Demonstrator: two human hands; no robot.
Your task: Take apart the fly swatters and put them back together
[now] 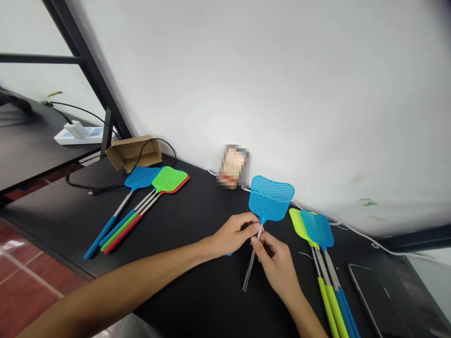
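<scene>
A blue fly swatter (271, 199) is upright between my hands, its perforated head above my fingers and its bare metal shaft slanting down to the left. My left hand (234, 233) pinches the shaft just under the head. Slightly lower, my right hand (276, 263) closes thumb and fingers on the same shaft. A small blue bit shows below my left wrist; what it belongs to is hidden. Nearest my right hand lies a group of lime-green swatters (300, 225) and blue swatters (317, 228) with their handles toward me.
At left on the black table (207, 300) lie more swatters with blue, green (170, 180) and red handles. Behind them are an open cardboard box (136, 152) and a black cable. A phone (378, 300) lies far right. A blurred-out item (232, 166) leans on the wall.
</scene>
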